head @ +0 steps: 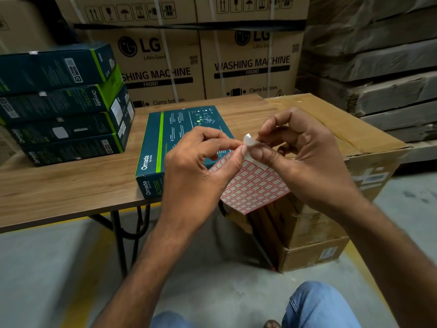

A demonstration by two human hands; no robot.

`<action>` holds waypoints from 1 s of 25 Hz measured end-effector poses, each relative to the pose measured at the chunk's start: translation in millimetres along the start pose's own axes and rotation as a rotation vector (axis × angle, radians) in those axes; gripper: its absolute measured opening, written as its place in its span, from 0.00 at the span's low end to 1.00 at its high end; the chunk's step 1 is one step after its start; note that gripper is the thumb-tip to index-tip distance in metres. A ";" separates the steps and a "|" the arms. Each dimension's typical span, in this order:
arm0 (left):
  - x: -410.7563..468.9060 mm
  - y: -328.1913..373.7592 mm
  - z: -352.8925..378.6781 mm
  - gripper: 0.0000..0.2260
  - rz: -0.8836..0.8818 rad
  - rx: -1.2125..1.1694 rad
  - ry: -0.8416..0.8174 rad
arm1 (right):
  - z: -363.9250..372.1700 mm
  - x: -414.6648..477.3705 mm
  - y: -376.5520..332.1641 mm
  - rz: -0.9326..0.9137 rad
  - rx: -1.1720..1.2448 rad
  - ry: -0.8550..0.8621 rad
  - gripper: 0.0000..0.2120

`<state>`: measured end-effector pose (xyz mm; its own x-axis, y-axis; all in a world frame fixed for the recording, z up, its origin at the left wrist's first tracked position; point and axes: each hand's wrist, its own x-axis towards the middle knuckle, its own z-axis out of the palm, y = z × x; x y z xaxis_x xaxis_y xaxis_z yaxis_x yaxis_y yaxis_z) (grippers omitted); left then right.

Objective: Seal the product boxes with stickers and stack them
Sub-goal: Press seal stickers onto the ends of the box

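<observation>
A warehouse or stockroom. Along the far side, large printed washing-machine cartons (250,65) stand stacked and bound with white straps (168,65); at far right, piles of flattened cardboard (378,62) rise in layers. The floor is bare concrete (47,268) marked with a yellow line (369,280). A folding table (59,185) with a wood-look top carries a stack of retail product boxes (61,102) at left, and a taped brown shipping carton (331,129) stands beside it at right.
</observation>
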<state>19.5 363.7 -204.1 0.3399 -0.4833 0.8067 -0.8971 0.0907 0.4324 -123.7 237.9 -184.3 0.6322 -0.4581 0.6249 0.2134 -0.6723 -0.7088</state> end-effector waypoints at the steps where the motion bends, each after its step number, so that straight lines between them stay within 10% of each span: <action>1: 0.3 1.1 0.4 0.08 -0.007 0.001 0.005 | 0.3 -0.1 -0.4 -0.002 -0.004 0.006 0.16; 17: -2.2 -0.1 6.0 0.06 0.128 0.231 0.049 | -0.5 -2.5 -0.5 0.124 0.206 -0.009 0.11; 25: -2.1 5.3 7.6 0.04 -0.147 -0.077 0.081 | -0.6 -1.8 3.3 0.156 0.188 0.016 0.10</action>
<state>11.9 358.6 -206.6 0.4900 -0.4249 0.7611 -0.8131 0.0919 0.5748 -124.6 236.1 -187.6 0.6565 -0.5584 0.5071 0.2497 -0.4735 -0.8447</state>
